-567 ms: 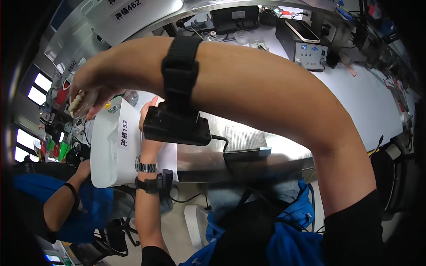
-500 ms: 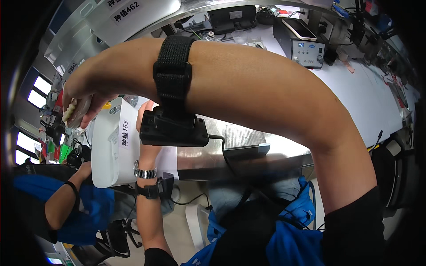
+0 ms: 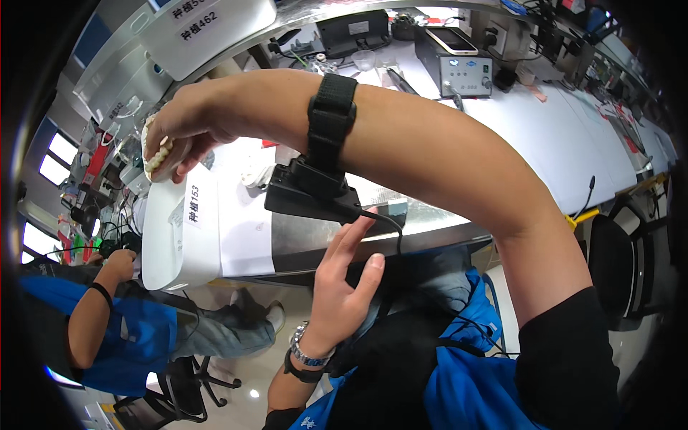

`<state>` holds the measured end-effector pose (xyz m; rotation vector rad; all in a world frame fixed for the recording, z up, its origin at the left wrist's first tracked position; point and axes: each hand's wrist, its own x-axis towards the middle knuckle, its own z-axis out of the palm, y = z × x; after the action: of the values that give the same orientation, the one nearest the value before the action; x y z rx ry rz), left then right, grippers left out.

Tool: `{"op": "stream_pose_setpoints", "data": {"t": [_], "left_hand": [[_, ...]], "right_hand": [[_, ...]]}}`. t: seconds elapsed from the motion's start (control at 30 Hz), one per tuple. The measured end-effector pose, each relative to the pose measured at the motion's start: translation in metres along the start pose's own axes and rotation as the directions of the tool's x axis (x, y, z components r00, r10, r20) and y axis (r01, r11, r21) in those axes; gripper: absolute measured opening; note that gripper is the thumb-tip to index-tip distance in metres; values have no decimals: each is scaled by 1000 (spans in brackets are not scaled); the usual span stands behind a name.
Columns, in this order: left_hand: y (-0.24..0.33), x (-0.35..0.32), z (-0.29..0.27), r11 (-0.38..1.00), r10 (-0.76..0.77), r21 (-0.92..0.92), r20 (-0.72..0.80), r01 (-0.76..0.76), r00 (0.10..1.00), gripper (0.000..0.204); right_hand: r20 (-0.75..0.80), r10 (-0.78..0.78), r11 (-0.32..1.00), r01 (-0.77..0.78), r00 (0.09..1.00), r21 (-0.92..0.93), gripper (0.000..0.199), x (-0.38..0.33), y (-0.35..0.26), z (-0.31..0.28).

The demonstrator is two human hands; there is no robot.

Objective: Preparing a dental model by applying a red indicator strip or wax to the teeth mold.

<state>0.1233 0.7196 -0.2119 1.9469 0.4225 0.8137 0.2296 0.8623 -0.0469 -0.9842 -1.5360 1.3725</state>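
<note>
My right arm reaches across the bench to the far left. There my right hand (image 3: 188, 125) is closed around a dental model (image 3: 160, 159), a pale base with a row of cream teeth. It hangs above the back end of a white plastic bin (image 3: 201, 247) with a printed label. My left hand (image 3: 347, 283) is empty, its fingers and thumb apart, in front of the bench's near edge. Its fingertips come close to a metal-topped box (image 3: 390, 209), partly hidden by the black device (image 3: 312, 193) strapped to my right wrist.
More white bins (image 3: 208, 36) stand at the upper left. A grey control box (image 3: 466, 75) carries a phone (image 3: 451, 41) at the back. White paper (image 3: 545, 150) covers the right of the bench. At the left, a co-worker's arm (image 3: 100, 308) is near the bin.
My left hand has left the bin's side and moved right and nearer to me, opening out. My right hand has moved slightly right with the dental model, which has turned.
</note>
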Motion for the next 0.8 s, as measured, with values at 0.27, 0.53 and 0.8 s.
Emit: {"op": "stream_pose_setpoints", "data": {"t": [0.27,0.53,0.8], "left_hand": [[-24,-15,67,954,-113,-257,175,156,978,29],[-44,-26,101,775,-349,-283,552,564,757,31],[4,35,0,1000,16,-30,534,0,845,37]], "right_hand": [[-99,-23,999,28,995,46,40,-12,27,-56],[-359,216,974,-228,908,9,30,-65,87,-154],[-137,315,949,-310,939,57,28,-109,162,-181]]}}
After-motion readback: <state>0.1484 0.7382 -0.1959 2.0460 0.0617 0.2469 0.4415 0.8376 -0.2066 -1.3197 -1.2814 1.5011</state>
